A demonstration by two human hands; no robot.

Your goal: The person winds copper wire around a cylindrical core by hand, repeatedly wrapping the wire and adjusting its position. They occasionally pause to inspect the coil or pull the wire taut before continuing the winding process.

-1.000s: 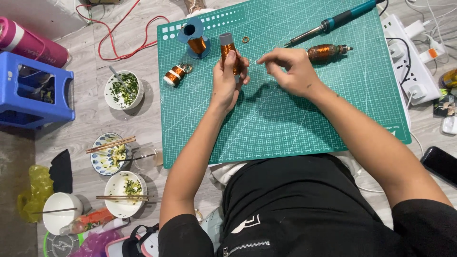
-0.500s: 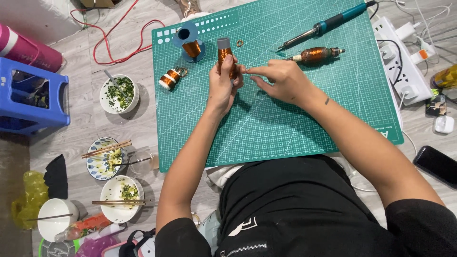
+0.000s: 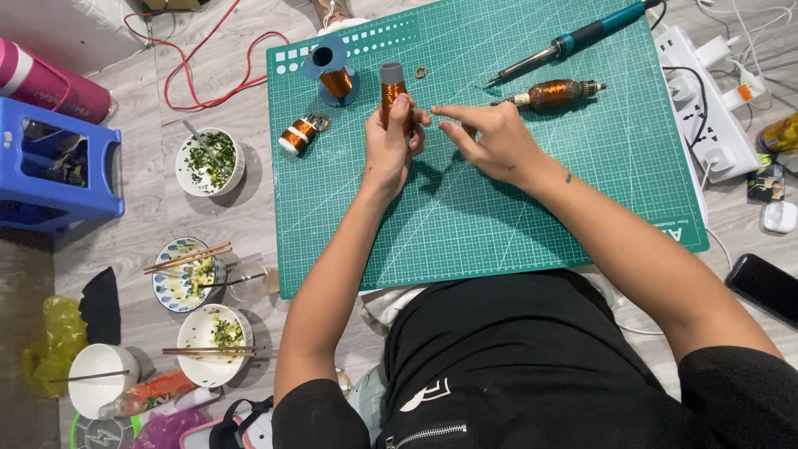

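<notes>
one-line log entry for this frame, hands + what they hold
left hand: grips copper wire spool upright | right hand: fingertips pinched beside spool, wire too fine to see | surface: green cutting mat | nearby: soldering iron

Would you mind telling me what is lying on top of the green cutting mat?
On the green cutting mat: three copper wire spools, a wound rotor, a soldering iron, a small ring. The left hand holds one spool; both hands cover the mat beneath.

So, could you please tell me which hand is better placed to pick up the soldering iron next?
Probably the right hand: it lies nearer the soldering iron and grips nothing visible, while the left hand holds the copper coil.
</notes>
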